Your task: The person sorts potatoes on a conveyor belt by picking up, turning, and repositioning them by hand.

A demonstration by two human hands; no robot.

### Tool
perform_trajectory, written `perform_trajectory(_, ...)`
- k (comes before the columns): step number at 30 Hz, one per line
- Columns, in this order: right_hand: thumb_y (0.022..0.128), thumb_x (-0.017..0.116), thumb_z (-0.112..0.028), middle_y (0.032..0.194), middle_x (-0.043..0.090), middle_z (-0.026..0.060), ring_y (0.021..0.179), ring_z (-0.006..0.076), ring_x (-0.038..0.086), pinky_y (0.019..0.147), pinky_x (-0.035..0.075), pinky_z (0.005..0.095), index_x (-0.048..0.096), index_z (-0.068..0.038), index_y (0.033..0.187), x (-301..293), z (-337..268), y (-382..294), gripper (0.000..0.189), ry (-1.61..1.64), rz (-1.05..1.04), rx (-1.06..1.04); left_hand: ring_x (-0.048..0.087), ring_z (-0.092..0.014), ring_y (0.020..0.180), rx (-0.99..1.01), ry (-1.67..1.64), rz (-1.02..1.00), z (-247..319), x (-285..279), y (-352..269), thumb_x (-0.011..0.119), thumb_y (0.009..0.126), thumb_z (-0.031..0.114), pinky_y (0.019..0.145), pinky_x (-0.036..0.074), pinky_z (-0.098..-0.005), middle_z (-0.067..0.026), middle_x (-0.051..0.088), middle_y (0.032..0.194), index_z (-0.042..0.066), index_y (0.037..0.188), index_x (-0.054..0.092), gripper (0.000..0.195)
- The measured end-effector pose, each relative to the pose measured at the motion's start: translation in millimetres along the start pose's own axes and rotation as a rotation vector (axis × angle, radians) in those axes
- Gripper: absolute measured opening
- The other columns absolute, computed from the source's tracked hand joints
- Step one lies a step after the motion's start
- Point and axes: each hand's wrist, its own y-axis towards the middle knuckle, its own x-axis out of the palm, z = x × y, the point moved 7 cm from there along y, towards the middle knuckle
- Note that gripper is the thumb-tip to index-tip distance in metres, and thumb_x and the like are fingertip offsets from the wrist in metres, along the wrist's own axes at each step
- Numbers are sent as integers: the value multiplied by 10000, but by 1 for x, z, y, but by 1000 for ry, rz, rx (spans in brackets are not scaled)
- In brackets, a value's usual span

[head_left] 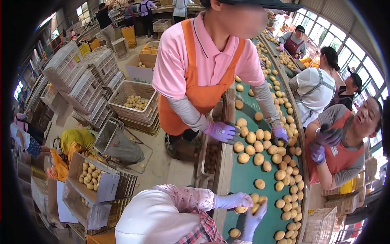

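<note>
My left hand [239,200], in a pale lilac glove below a floral sleeve, reaches over the green conveyor belt [243,180] and grips a potato [241,209]. Just beside it my right hand [256,215], gloved alike, has its fingers around another potato [255,208]. Between the two hands sits a further potato [254,197], partly covered by the fingers. A loose potato [234,233] lies on the belt below my hands. Many more potatoes [280,175] are crowded along the belt's far side.
A co-worker in an orange apron [199,100] stands at the belt, gloved hand [222,132] at its wooden edge [225,158]. Across it is another worker in a red apron [335,149]. Crates [134,106] and cardboard boxes of potatoes [91,183] stand on the floor to the left.
</note>
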Motion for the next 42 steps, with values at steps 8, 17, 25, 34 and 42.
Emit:
perform_trajectory(8, 851, 679, -351, 1443, 364, 247, 1242, 434, 432, 1019, 392, 471, 401, -60, 1426, -108, -15, 94, 702, -759, 308, 127, 569, -121, 809, 49, 42, -190, 67, 45, -68, 699, 818, 304, 588, 469, -247, -30, 560, 977, 71, 1223, 546, 492)
perform_trajectory(17, 833, 674, -83, 1253, 524, 156, 1081, 218, 546, 895, 469, 342, 411, -19, 1346, -85, -132, -3, 581, 437, 77, 210, 583, -161, 864, 264, 292, -23, 126, 37, -50, 600, 906, 288, 671, 506, -301, -55, 588, 1022, 70, 1094, 600, 288)
perform_trajectory(25, 790, 748, -47, 1253, 563, 145, 1135, 251, 561, 996, 449, 353, 505, 8, 1343, -90, -170, -14, 607, 466, -29, 215, 504, -185, 1117, 486, 211, -187, 148, 104, -59, 476, 1016, 207, 975, 413, -315, -91, 541, 1210, 7, 1386, 403, 427)
perform_trajectory(34, 928, 581, -149, 801, 553, 12, 645, 76, 487, 525, 411, 230, 576, 4, 1164, -213, -135, -43, 281, 517, 888, 537, 524, -407, 1099, 748, 1205, -386, 190, 79, -114, 642, 884, 292, 955, 452, -429, -234, 533, 1176, 13, 1214, 539, 444)
perform_trajectory(42, 917, 576, -90, 1007, 616, 120, 782, 243, 655, 574, 562, 296, 531, -20, 1220, -168, -124, -12, 314, 1315, 615, 454, 605, -139, 1018, 311, 716, -179, 243, 22, -62, 535, 965, 85, 919, 462, -266, -92, 654, 1079, -18, 1202, 600, 267)
